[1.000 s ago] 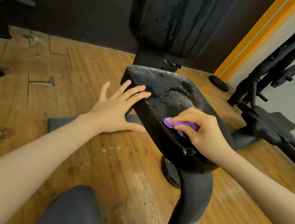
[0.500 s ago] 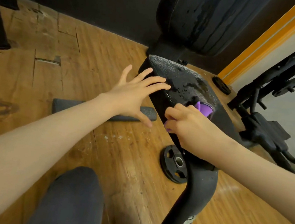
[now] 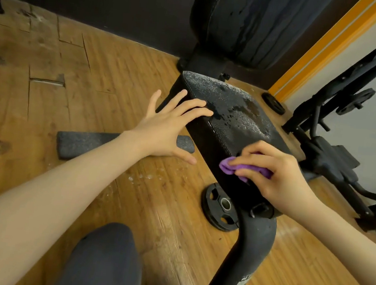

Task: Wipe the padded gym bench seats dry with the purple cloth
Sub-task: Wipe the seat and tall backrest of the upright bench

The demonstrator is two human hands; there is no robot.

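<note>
A person's right hand (image 3: 279, 177) grips a bunched purple cloth (image 3: 243, 169), fingers curled round it, and presses it against the near side edge of a black padded gym bench seat (image 3: 237, 117) at the centre of the view. The seat's top is speckled with water droplets, with darker wet patches toward its 1 o'clock corner. The left hand (image 3: 167, 128) lies flat and holds nothing, its straight fingers spread, the fingertips resting on the seat's 9 o'clock edge. Beyond the seat, at 12 o'clock, stands the black upright back pad (image 3: 251, 24), streaked with runs of water. Below the seat, at 6 o'clock, a round black weight plate (image 3: 219, 207) lies on the worn wooden plank floor (image 3: 72, 76). A grey foam strip (image 3: 83, 141) lies on the floor at 9 o'clock, partly under the left forearm. Another black bench frame (image 3: 338, 146) stands at 3 o'clock.
</note>
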